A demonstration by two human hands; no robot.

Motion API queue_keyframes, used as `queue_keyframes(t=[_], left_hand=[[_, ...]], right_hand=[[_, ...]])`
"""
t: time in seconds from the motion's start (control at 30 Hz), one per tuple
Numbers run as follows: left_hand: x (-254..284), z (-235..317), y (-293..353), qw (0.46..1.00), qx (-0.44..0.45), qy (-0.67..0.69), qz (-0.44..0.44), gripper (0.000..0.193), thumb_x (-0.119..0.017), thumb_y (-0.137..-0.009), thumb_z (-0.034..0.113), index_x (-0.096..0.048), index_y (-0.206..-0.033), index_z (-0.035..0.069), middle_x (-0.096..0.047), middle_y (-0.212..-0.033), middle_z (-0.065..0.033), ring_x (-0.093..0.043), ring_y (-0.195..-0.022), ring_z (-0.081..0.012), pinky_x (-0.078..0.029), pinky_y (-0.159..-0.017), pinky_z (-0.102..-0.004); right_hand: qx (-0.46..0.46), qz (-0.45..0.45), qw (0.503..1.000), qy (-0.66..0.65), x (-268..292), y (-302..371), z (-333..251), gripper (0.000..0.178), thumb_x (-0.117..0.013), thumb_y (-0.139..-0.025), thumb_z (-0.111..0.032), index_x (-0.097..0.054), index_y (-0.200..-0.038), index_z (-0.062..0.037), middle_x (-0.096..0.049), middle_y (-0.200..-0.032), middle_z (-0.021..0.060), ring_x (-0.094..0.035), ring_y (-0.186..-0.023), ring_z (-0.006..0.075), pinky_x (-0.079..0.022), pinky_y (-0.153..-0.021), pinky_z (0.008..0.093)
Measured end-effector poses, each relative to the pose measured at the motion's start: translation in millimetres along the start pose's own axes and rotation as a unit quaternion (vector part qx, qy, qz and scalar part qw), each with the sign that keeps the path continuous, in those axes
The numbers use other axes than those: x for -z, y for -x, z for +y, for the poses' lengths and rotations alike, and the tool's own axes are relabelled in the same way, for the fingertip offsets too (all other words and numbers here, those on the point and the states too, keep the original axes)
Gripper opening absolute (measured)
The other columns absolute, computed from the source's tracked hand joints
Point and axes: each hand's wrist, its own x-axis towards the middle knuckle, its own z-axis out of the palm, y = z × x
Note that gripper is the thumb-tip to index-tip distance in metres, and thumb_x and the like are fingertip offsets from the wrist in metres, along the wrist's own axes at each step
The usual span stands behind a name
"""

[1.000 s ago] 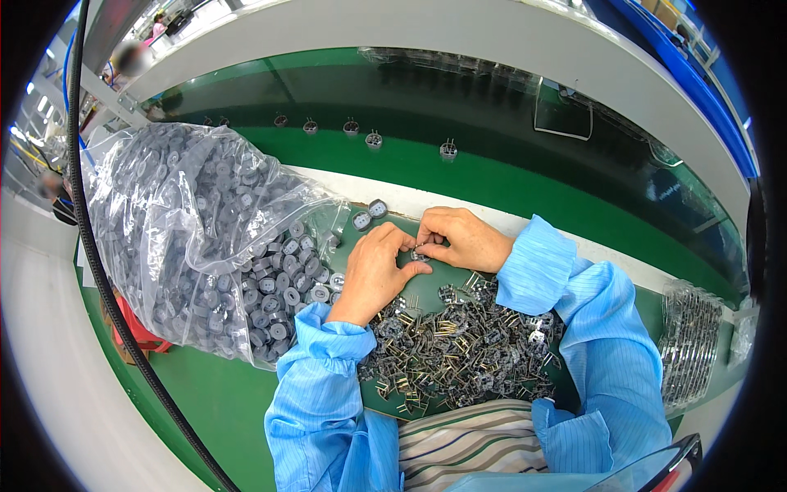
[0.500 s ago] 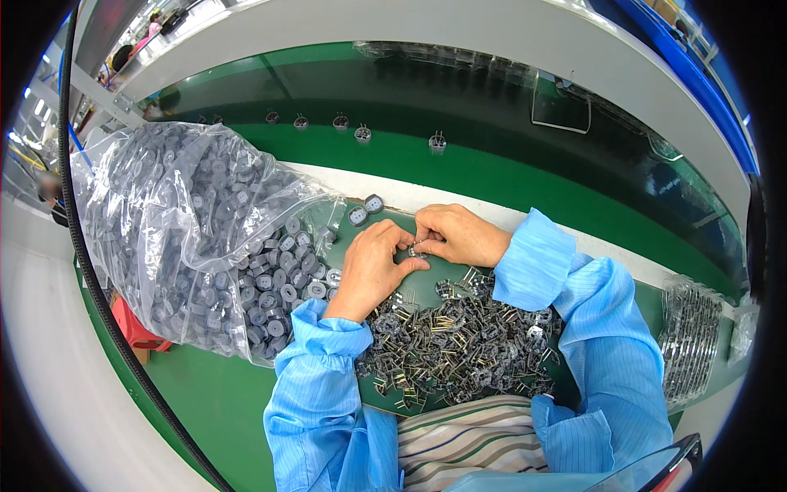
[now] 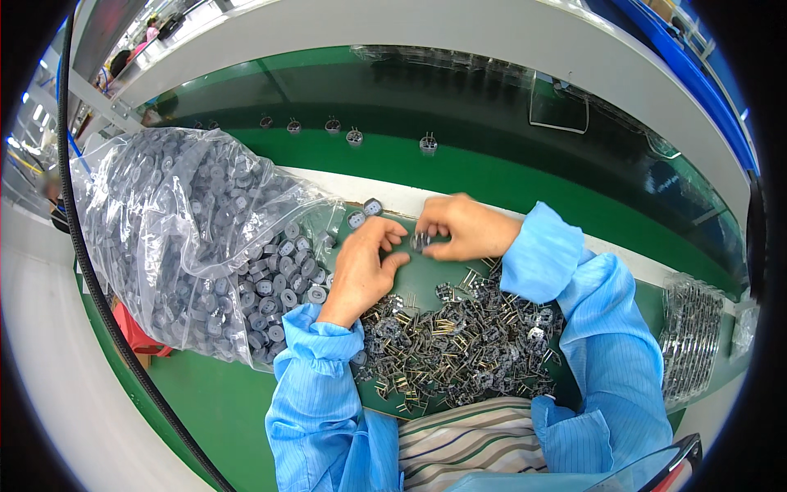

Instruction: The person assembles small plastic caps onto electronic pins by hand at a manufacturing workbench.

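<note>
My right hand [image 3: 467, 230] pinches a small dark round part [image 3: 420, 240] between thumb and fingertips; its details are blurred. Facing it, my left hand [image 3: 365, 264] has its thumb and fingers apart and holds nothing. Below both hands spreads a pile of small black plug inserts with metal pins [image 3: 451, 344] on a green board. Just beyond my left fingertips, two grey oval caps [image 3: 363, 214] lie side by side. More grey round caps [image 3: 283, 283] spill from the mouth of a clear plastic bag [image 3: 188, 238] at the left.
Several round parts with upright pins [image 3: 428, 145] stand spaced along a green conveyor belt [image 3: 484, 168] beyond a white ledge. Stacked clear trays [image 3: 689, 340] stand at the right. A black cable [image 3: 123, 348] hangs down the left side, near a red plastic object [image 3: 135, 328].
My hands have moved apart: the left has let go and opened, while the right keeps the small part. Parts on the belt have shifted slightly left.
</note>
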Motion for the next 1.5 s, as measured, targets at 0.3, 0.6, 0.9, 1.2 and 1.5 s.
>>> queue_keyframes(t=[0.3, 0.6, 0.9, 1.2, 1.5], left_hand=[[-5, -4, 1, 0.954, -0.044, -0.286, 0.083, 0.051, -0.076, -0.084, 0.009, -0.062, -0.133, 0.007, -0.054, -0.143, -0.0131, -0.048, -0.133, -0.0366, -0.04, -0.105, -0.0473], [-6, -3, -1, 0.978, -0.09, -0.182, 0.053, 0.029, -0.076, -0.082, 0.008, -0.072, -0.111, 0.006, -0.067, -0.12, -0.0091, -0.062, -0.111, -0.0312, -0.048, -0.094, -0.0442], [-5, -2, -1, 0.98, -0.098, -0.17, 0.044, 0.03, -0.076, -0.082, 0.004, -0.071, -0.112, 0.005, -0.066, -0.119, -0.0109, -0.062, -0.108, -0.0336, -0.052, -0.094, -0.043], [-5, -2, -2, 0.978, -0.107, -0.172, 0.049, 0.031, -0.076, -0.083, 0.008, -0.07, -0.113, 0.006, -0.065, -0.117, -0.0093, -0.06, -0.11, -0.0317, -0.05, -0.092, -0.0443], [-4, 0, 0, 0.977, -0.105, -0.173, 0.061, 0.034, -0.077, -0.082, 0.007, -0.065, -0.114, 0.004, -0.065, -0.115, -0.0116, -0.061, -0.105, -0.0344, -0.05, -0.091, -0.0436]], right_hand=[[-0.275, 0.134, 0.928, 0.212, 71, 8, 70, 0.035, -0.075, -0.085, -0.024, -0.071, -0.11, 0.0001, -0.066, -0.106, 0.0145, -0.068, -0.1, 0.0292, -0.054, -0.091, 0.0377], [-0.013, 0.047, 0.993, 0.104, 33, -3, 2, 0.023, -0.072, -0.089, -0.011, -0.07, -0.111, -0.0038, -0.064, -0.103, 0.0148, -0.065, -0.098, 0.0361, -0.053, -0.087, 0.0459], [-0.142, 0.088, 0.964, 0.208, 33, -51, 59, 0.036, -0.057, -0.094, -0.003, -0.066, -0.128, -0.0131, -0.063, -0.119, 0.0161, -0.066, -0.107, 0.0367, -0.053, -0.093, 0.0458], [-0.125, 0.047, 0.962, 0.24, 36, -63, 60, 0.042, -0.058, -0.093, -0.003, -0.065, -0.132, -0.0136, -0.061, -0.12, 0.0161, -0.065, -0.112, 0.0357, -0.053, -0.094, 0.0441], [0.003, -0.065, 0.986, 0.156, 56, -4, -13, 0.021, -0.062, -0.093, -0.008, -0.07, -0.112, -0.0073, -0.069, -0.102, 0.0167, -0.068, -0.099, 0.039, -0.055, -0.088, 0.0466]])
